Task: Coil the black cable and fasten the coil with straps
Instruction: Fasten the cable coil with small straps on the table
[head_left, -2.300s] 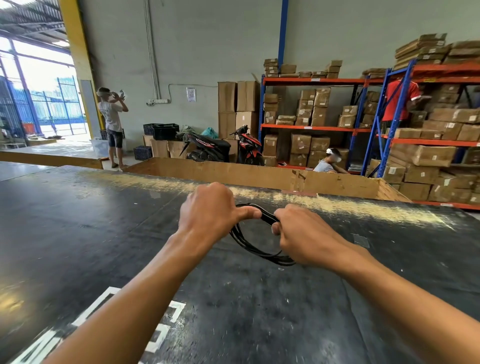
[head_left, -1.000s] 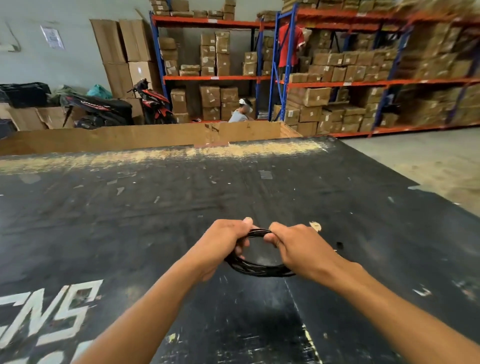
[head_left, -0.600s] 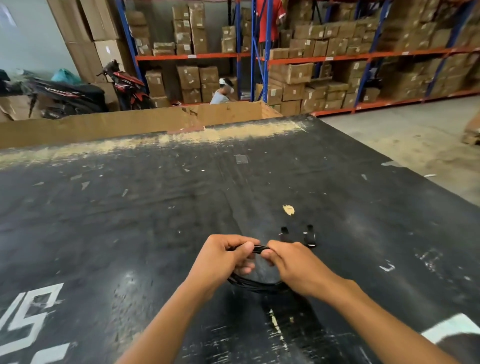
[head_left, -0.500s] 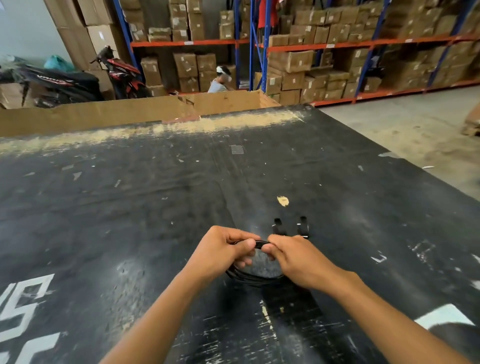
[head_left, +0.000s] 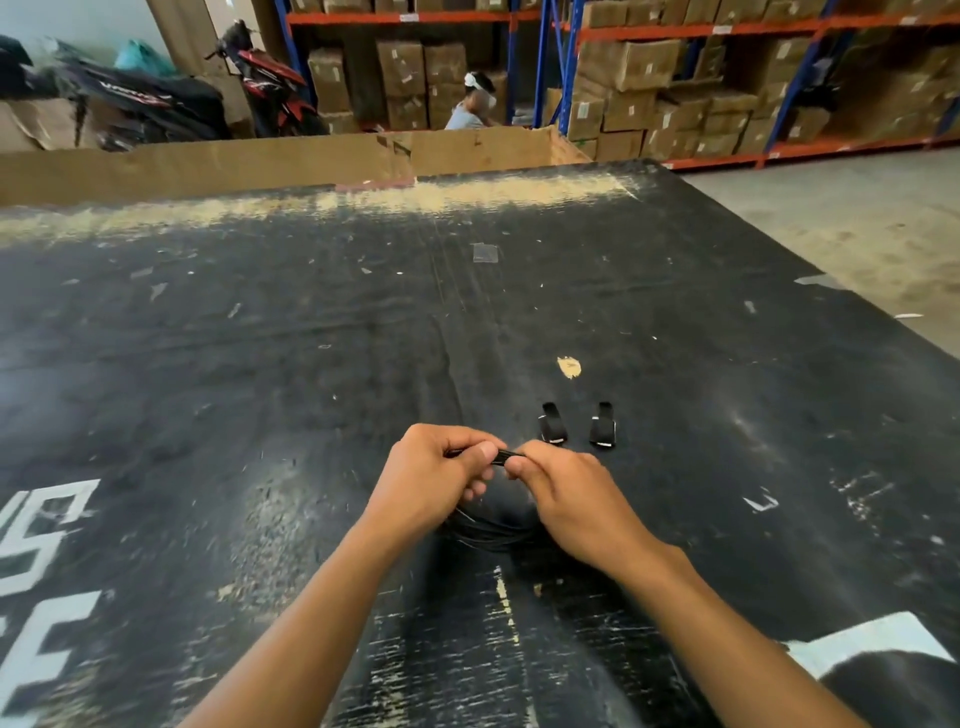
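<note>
Coil formed. The black cable sits as a small bundle of loops between the two hands, low over the desk; I cannot tell whether its lower arc touches the surface. Left hand has its grip pinched shut on the top of the coil, thumb over the strands. Right hand is likewise clamped on the same top section, fingertips nearly meeting those of the left.

Change noted: over the last two seconds the view has dropped from the far shelving to the desk, and the hands have lowered the coil with it. Half a second ago the pose was almost the same, so the winding looks finished and the hands are only holding the shape.

New in view since a second ago: two short black straps, near strap and far strap, lying flat side by side just beyond the right hand, apart from each other and from the coil.

Judgement: coiling stage appears done, fastening not begun. One hand must release to fetch a strap; the other must keep the loops from springing open.
</note>
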